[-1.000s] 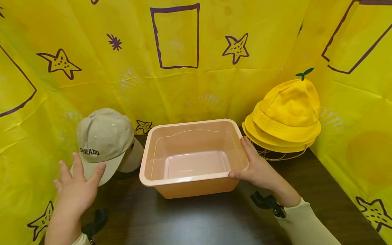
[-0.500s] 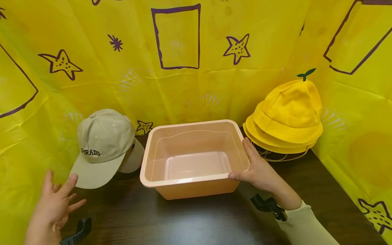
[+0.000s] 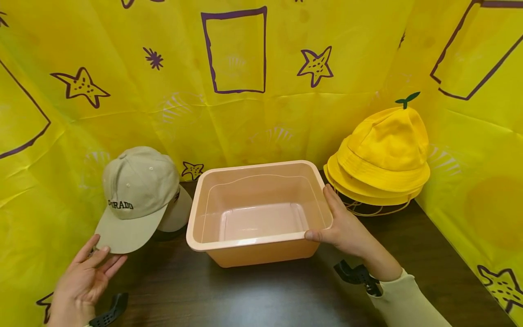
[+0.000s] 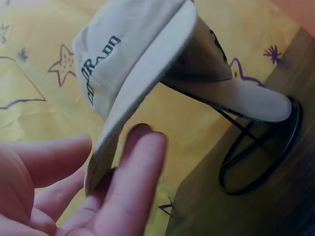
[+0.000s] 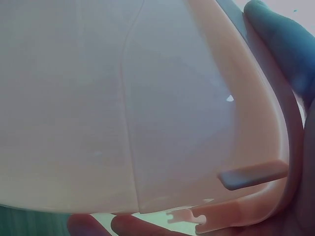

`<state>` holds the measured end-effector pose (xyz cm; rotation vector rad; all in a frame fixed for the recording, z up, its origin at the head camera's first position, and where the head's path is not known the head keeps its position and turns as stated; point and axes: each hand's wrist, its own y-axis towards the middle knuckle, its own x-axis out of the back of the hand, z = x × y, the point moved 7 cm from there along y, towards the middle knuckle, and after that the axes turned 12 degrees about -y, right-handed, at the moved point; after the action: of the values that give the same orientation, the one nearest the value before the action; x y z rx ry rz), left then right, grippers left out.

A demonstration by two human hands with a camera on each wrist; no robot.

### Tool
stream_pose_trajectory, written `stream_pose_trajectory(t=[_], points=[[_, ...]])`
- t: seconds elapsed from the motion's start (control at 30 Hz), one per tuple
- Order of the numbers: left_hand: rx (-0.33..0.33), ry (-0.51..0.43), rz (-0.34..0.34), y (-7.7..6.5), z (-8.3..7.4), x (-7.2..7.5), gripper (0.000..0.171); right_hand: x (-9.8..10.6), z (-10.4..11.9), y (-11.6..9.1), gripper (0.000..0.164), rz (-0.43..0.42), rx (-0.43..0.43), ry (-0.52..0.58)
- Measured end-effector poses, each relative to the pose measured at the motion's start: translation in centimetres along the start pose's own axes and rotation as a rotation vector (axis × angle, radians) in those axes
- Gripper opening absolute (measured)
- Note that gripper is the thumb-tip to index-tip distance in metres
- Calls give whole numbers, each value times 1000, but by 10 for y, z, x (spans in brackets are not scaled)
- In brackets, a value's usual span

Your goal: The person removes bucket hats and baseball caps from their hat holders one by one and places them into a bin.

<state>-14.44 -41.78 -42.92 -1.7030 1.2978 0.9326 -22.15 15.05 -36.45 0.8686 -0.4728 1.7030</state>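
A beige baseball cap (image 3: 139, 186) with dark lettering sits at the left, on top of another pale cap (image 3: 175, 215). My left hand (image 3: 83, 281) is at the front of its brim. In the left wrist view, the brim (image 4: 142, 78) runs down between my thumb and fingers, the fingers extended along its underside. An empty peach plastic tub (image 3: 259, 250) stands in the middle, its inside facing me. My right hand (image 3: 347, 227) grips its right front corner, thumb at the front rim and fingers along the side. The right wrist view shows the tub's wall (image 5: 172, 108) up close.
Yellow bucket hats (image 3: 380, 154) are stacked at the right, a green sprout on top and cords hanging below. A black wire stand (image 4: 295, 123) carries the caps. Yellow patterned cloth (image 3: 245, 122) surrounds the dark wooden table (image 3: 245, 299).
My left hand drew back from the cap, turned palm upward, then came up to the front of the brim. My right hand and the tub stay in place.
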Motion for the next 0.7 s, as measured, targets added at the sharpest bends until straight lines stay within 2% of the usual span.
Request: stream_pose_trajectory(t=[0.27, 0.43, 0.57, 0.7], points=[[-146, -8, -118, -2, -3, -1, 40, 0, -1, -1, 129, -3, -11, -4], [-187, -28, -171, -4, -5, -1, 39, 0, 0, -1, 128, -4, -10, -7], [-164, -81, -148, -4, -6, -3, 38, 0, -1, -1, 128, -6, -7, -8], [-50, -250, -46, -4, -8, -13, 31, 0, -1, -1, 128, -7, -8, -7]])
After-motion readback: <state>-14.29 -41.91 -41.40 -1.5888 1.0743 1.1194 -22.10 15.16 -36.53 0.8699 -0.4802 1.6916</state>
